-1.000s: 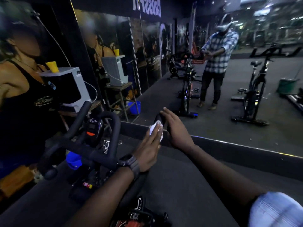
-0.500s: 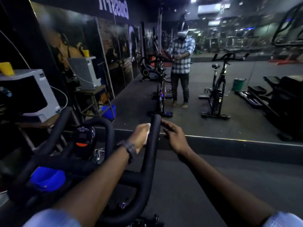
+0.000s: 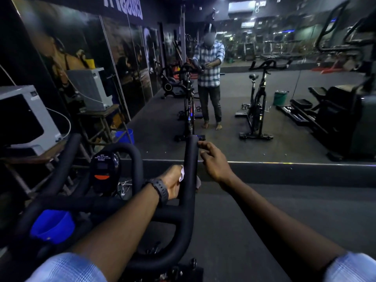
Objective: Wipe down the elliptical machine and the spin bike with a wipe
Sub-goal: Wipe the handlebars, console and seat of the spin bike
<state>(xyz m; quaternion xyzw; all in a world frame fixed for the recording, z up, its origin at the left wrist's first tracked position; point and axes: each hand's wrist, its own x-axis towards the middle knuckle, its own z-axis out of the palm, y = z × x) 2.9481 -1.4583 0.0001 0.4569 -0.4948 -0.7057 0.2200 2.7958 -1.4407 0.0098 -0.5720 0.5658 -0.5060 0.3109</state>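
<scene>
The spin bike's black handlebar [image 3: 189,198] fills the lower middle, its right prong rising to a tip. My left hand [image 3: 172,185], with a watch on the wrist, holds a white wipe [image 3: 182,172] wrapped against that prong about halfway up. My right hand [image 3: 214,161] is beside the prong's tip, fingertips touching it, fingers loosely bent. The bike's round console [image 3: 103,166] sits left of the prong. An elliptical machine [image 3: 343,119] shows at the right in the wall mirror.
A wall mirror ahead reflects me, my bike and a second spin bike [image 3: 258,104]. A raised dark ledge [image 3: 284,169] runs under the mirror. A white box [image 3: 26,121] on a stand is at left, a blue holder [image 3: 53,225] on the bike frame.
My left hand has slid the wipe down the right prong, from near the tip to its middle. My right hand stayed by the tip. The camera has turned right and tilted down.
</scene>
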